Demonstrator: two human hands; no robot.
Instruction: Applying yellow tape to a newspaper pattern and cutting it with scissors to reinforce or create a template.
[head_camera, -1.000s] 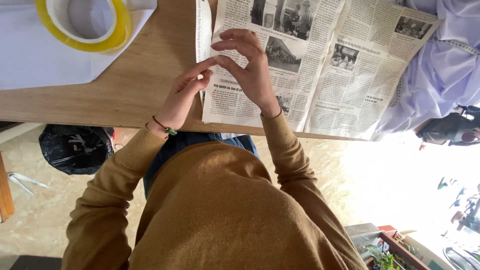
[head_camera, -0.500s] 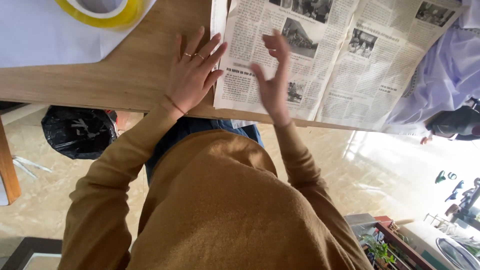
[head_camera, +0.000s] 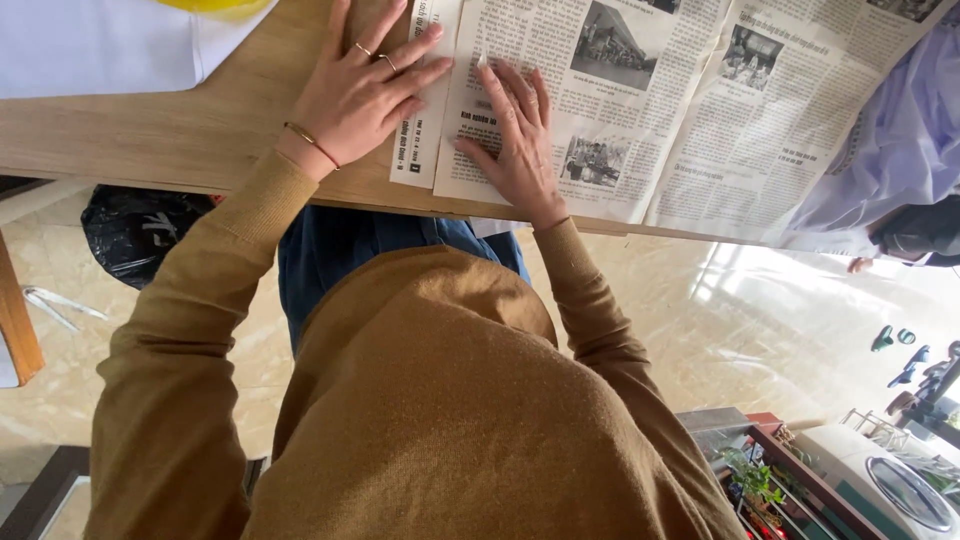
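Observation:
A spread newspaper (head_camera: 700, 110) lies on the wooden table (head_camera: 150, 140), its near edge at the table's front edge. My left hand (head_camera: 360, 85) rests flat, fingers apart, on the table and on the paper's narrow left strip (head_camera: 425, 130). My right hand (head_camera: 515, 135) lies flat on the newspaper page just right of that strip, fingers spread. Neither hand grips anything. Both arms wear mustard-brown sleeves, and a thin bracelet sits on the left wrist.
A white sheet (head_camera: 110, 45) with a yellow tape roll (head_camera: 215, 6) lies at the table's far left. Another person's pale lilac sleeve (head_camera: 890, 150) rests at the right edge. A black bag (head_camera: 140, 235) lies on the tiled floor below.
Both hands have left the pinched paper edge and come down flat: the left onto the table and strip, the right onto the page. The view has shifted down and closer.

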